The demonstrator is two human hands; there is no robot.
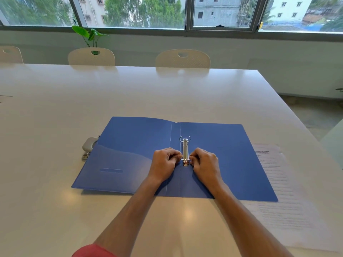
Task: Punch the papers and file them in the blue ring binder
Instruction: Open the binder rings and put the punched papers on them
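Hole punch [89, 147] half under binder [130, 154]

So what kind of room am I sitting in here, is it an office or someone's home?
Most likely an office meeting room. You're at a long white table with matching white chairs pushed in along the far side, under a wide band of windows facing other buildings. The open blue ring binder fits office work.

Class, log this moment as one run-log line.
binder: open flat | left hand, right hand: pinching near ring | far ring: open | papers: unfiled, right | punch: left
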